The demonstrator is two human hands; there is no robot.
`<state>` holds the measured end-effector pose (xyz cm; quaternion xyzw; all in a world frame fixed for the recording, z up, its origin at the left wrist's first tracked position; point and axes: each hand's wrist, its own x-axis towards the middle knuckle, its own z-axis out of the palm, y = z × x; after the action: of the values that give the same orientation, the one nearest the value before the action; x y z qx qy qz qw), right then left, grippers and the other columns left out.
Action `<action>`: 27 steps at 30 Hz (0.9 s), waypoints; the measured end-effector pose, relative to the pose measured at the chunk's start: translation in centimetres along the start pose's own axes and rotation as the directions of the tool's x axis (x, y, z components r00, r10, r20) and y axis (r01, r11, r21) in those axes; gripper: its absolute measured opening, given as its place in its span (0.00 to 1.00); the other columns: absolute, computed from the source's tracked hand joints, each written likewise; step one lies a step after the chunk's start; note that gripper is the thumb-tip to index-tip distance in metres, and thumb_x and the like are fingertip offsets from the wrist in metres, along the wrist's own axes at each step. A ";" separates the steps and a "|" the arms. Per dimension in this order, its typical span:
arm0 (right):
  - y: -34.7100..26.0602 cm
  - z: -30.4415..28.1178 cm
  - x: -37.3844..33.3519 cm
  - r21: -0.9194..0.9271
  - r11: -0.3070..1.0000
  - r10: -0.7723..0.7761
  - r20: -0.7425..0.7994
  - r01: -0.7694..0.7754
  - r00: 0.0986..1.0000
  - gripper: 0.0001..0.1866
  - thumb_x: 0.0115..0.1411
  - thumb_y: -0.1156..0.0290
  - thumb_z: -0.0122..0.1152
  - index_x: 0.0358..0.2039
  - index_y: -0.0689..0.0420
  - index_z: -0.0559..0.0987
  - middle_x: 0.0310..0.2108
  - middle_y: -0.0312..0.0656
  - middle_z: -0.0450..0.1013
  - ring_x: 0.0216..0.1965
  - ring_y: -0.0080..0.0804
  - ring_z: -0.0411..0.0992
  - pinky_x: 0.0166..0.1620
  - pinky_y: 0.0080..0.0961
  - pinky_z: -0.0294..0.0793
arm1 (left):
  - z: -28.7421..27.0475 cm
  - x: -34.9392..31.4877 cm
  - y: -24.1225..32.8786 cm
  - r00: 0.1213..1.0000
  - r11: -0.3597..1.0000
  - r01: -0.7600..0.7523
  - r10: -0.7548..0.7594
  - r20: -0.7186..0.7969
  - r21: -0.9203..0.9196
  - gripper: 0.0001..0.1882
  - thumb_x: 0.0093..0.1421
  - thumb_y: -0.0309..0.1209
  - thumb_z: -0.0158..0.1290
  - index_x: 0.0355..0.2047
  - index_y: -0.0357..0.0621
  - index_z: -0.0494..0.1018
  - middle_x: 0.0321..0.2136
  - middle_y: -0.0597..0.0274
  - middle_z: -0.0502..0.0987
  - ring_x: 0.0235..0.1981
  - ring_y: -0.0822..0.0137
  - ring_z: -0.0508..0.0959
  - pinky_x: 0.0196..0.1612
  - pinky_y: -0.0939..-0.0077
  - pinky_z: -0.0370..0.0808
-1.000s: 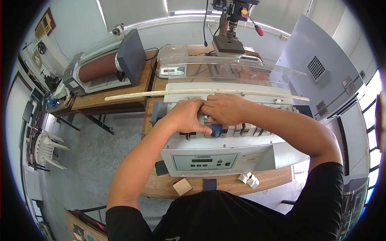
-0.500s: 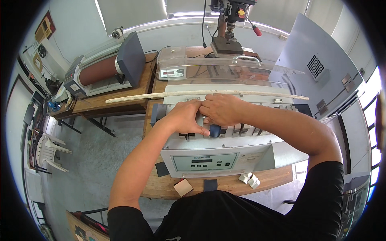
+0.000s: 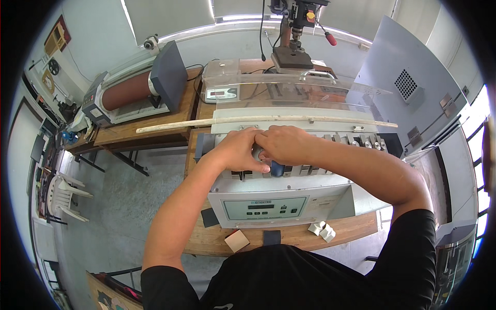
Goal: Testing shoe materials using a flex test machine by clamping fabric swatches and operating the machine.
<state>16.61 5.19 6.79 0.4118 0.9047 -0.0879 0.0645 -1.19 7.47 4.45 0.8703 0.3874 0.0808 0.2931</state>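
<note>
Both of my hands are over a row of metal clamps on a white bench machine (image 3: 310,182). My left hand (image 3: 238,150) is curled around the front of the row, its thumb tip against the left edge of a dark blue bent piece (image 3: 277,169). Close against it, my right hand (image 3: 285,146) has its fingers bent down just above that piece. What the fingertips hold between the hands is hidden. More metal clamps (image 3: 368,144) show at the right end of the row, beyond my right forearm.
A long pale wooden strip (image 3: 181,124) lies across the machine behind my hands. A raised clear cover (image 3: 289,95) and drill press (image 3: 292,57) stand behind. Tan block (image 3: 236,241), dark square (image 3: 272,237) and white pieces (image 3: 322,231) lie on the front table edge.
My right hand has shifted slightly down, and its forearm and elbow have dropped, uncovering clamps at the row's right end. My left hand stays almost in place.
</note>
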 end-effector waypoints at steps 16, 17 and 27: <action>1.6 0.3 -0.1 0.022 0.976 -0.211 -0.112 0.215 0.971 0.13 0.57 0.66 0.60 0.39 0.59 0.74 0.40 0.42 0.74 0.46 0.38 0.71 0.50 0.35 0.71 | 0.6 0.1 -0.6 0.998 1.000 0.001 -0.001 -0.057 0.009 0.42 0.33 0.47 0.72 0.47 0.38 0.71 0.40 0.53 0.78 0.39 0.55 0.78 0.43 0.66 0.74; 1.5 0.1 -0.2 -0.005 0.975 -0.221 -0.107 0.221 0.969 0.13 0.57 0.65 0.60 0.39 0.60 0.74 0.40 0.42 0.74 0.46 0.38 0.71 0.50 0.34 0.71 | 0.5 0.0 -0.5 0.998 1.000 -0.006 0.006 -0.062 -0.005 0.43 0.33 0.47 0.72 0.49 0.38 0.71 0.41 0.52 0.78 0.39 0.55 0.78 0.43 0.66 0.74; 2.2 0.4 1.0 -0.299 0.922 -0.262 -0.021 0.245 0.965 0.21 0.64 0.53 0.49 0.39 0.60 0.76 0.37 0.44 0.77 0.42 0.39 0.74 0.45 0.35 0.74 | 0.2 0.3 -0.4 0.999 0.999 0.033 -0.034 0.002 0.024 0.46 0.33 0.47 0.73 0.51 0.37 0.69 0.45 0.49 0.77 0.44 0.53 0.77 0.47 0.65 0.74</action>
<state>17.65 7.25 6.03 0.2796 0.9548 0.0524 0.0858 -1.11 7.82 4.06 0.8673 0.4025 0.0700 0.2844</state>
